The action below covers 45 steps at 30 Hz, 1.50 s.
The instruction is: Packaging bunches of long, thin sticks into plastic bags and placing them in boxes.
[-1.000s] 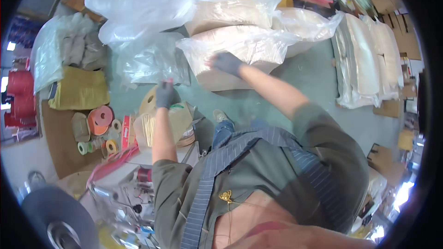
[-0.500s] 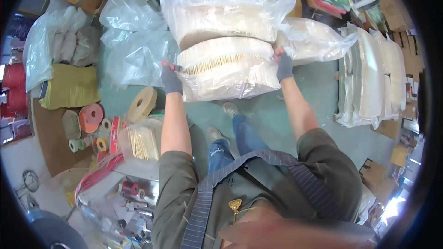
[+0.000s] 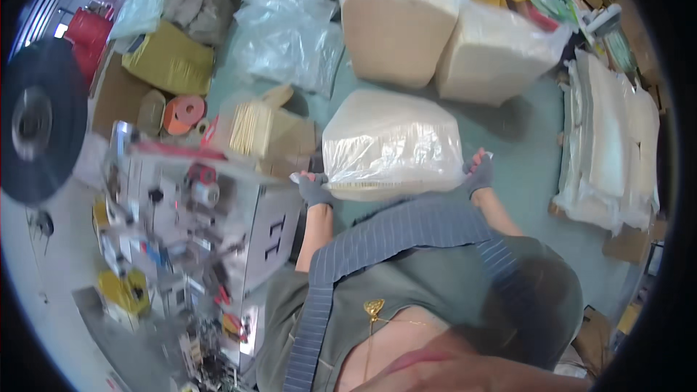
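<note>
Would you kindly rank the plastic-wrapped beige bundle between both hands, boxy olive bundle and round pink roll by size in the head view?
Plastic-wrapped beige bundle
Boxy olive bundle
Round pink roll

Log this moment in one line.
left hand: grips bagged bundle by left corner; right hand: grips its right corner; two more bundles: beyond

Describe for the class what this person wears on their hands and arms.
The left hand and right hand each wear a plain grey fingerless glove ending near the wrist. The forearms are uncovered below dark olive-green short sleeves.
</note>
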Each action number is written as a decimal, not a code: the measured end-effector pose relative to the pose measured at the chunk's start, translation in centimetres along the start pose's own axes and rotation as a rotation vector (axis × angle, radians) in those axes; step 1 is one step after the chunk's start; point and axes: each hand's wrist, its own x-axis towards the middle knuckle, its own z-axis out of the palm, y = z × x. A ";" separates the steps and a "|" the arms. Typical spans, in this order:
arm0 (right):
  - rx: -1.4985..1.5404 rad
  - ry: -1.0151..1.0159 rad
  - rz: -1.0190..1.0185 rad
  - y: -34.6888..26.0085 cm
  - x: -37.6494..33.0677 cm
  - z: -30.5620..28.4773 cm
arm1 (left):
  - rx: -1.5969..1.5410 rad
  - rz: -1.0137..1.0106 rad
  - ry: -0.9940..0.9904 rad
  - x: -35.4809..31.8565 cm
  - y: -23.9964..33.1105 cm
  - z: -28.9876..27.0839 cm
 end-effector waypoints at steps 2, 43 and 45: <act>-0.015 0.267 -0.089 2.9 -3.1 -3.5 | -0.056 -0.053 0.179 -3.2 -0.4 -5.5; -1.641 -1.205 -1.355 7.2 -11.9 22.4 | 0.539 0.463 0.187 -24.4 17.3 -21.8; -1.511 -1.152 -1.177 7.3 -16.1 22.1 | 0.686 0.543 0.247 -27.6 15.4 -24.4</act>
